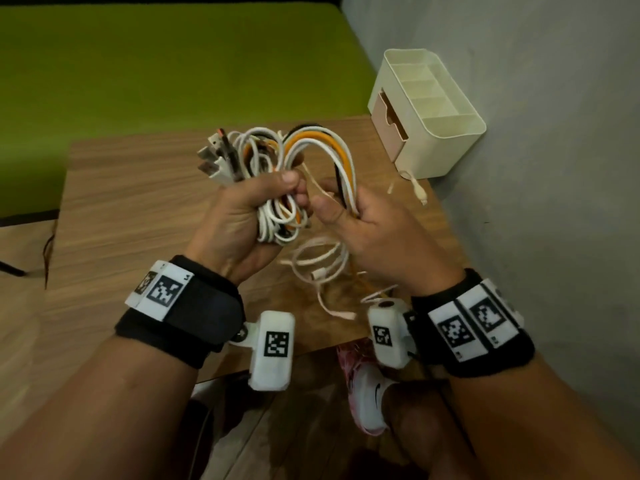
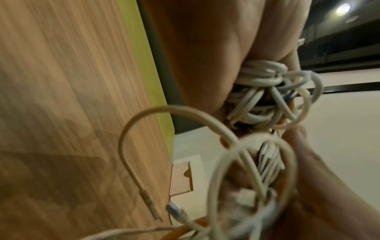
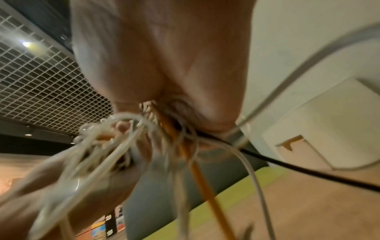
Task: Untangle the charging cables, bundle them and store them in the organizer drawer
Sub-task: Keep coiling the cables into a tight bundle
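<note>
Both fists are squeezed tight: my left hand (image 1: 242, 216) and right hand (image 1: 374, 223) hold the tangled white, orange and black charging cables (image 1: 277, 174) above the brown wooden table (image 1: 131, 188), near the cream plastic organizer (image 1: 436, 133).

Head view: dim, warm indoor light, no hard glare; colours muted, esp. the green surface (image 1: 166, 64) at top. Soft shadow on the wooden table (image 1: 138, 188) under the forearms. Wide-angle bend at edges, table sides curve. Centre fairly sharp, the loose cable ends (image 1: 325, 271) smeared w/ motion blur.

Left wrist view: heavy motion blur on wood grain, near cable loop (image 2: 131, 129) out of focus. Bright ceiling lamp (image 2: 343, 7) top right, flared. Broad shadow bands across the wood.

Right wrist view: blurriest; cables streaked. Small lamp (image 3: 26, 43) glows behind ceiling grid (image 3: 41, 81). Strong fisheye bend.
</note>
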`<action>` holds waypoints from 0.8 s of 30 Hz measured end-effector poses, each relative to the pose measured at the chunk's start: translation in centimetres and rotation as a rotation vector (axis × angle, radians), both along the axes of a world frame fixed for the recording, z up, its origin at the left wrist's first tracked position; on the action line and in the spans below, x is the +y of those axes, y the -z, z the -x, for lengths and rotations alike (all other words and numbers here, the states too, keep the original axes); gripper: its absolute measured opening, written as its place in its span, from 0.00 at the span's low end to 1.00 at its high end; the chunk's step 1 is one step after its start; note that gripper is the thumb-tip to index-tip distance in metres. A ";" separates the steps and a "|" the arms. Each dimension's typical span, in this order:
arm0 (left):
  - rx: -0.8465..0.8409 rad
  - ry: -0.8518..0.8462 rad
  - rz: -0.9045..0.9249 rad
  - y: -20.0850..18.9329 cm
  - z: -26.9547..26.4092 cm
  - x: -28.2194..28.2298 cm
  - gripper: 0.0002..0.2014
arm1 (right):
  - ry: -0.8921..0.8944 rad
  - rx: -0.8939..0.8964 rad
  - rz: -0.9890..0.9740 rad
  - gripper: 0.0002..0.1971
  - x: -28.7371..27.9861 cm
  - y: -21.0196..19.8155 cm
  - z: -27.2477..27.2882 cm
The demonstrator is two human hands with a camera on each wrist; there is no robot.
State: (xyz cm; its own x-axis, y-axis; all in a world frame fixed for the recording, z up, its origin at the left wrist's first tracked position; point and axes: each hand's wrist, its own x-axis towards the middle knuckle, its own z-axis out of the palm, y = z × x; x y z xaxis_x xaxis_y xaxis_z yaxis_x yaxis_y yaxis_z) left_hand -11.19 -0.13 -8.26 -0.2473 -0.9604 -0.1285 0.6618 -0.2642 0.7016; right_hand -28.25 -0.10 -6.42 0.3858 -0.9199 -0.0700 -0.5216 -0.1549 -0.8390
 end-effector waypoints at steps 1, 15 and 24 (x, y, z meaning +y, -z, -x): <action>-0.037 0.006 -0.007 -0.1 0.0 0.1 0.09 | -0.012 0.058 0.001 0.22 -0.3 -0.2 0.6; -0.357 0.067 0.009 -0.1 1.4 0.7 0.09 | -0.017 -0.063 0.083 0.13 -1.3 -0.8 2.7; -0.446 0.337 -0.033 -0.8 0.7 1.2 0.11 | -0.024 -0.194 0.097 0.05 -1.9 -1.2 3.4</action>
